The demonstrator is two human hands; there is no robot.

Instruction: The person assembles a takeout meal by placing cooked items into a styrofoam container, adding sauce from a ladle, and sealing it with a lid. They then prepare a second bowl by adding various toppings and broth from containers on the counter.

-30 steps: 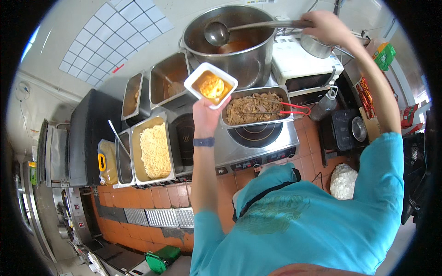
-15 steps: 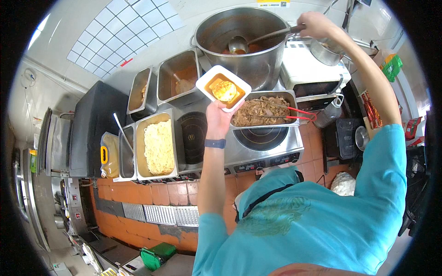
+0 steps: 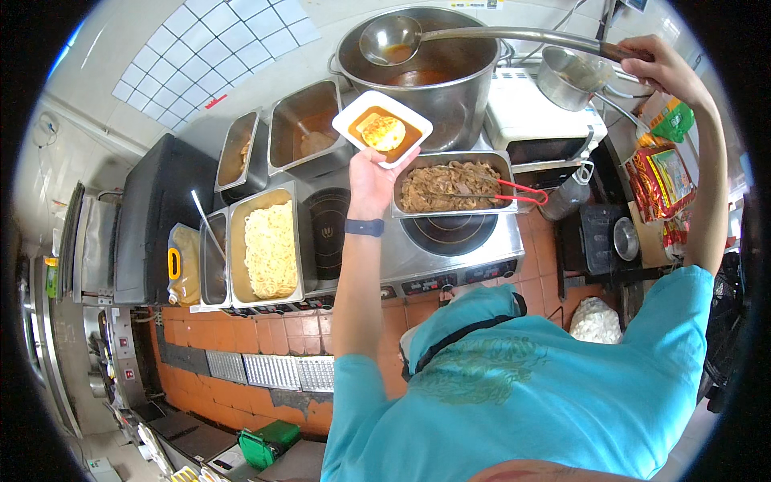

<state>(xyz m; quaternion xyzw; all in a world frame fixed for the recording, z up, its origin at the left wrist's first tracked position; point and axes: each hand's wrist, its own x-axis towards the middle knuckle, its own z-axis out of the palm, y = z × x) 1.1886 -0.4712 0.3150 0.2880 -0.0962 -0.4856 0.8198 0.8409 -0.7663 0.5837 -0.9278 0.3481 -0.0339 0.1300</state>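
My left hand [image 3: 371, 178] is closed on the near edge of a white rectangular bowl [image 3: 414, 120], which holds reddish-brown broth and a fried egg [image 3: 383, 132]. By its long handle my right hand [image 3: 660, 68] grips a steel ladle [image 3: 391, 42]. The ladle's bowl, with a little broth in it, hangs over the far left of a large stockpot [image 3: 438, 112]. Dark red broth shows inside the pot. Just right of my left hand is a steel tray of cooked sliced meat [image 3: 450, 186], with red-handled tongs [image 3: 522, 191] lying across it.
A pan of noodles [image 3: 271, 251] stands at the left, behind it a pan with reddish sauce [image 3: 309, 136]. Induction cooktops [image 3: 451, 234] line the counter. Right of the stockpot, a small saucepan [image 3: 572, 80] sits on a white appliance [image 3: 534, 116]. A yellow-handled jug [image 3: 183, 261] is leftmost.
My right hand has moved right and toward me, and the ladle has risen out of the stockpot to above its rim. The bowl in my left hand has shifted slightly left.
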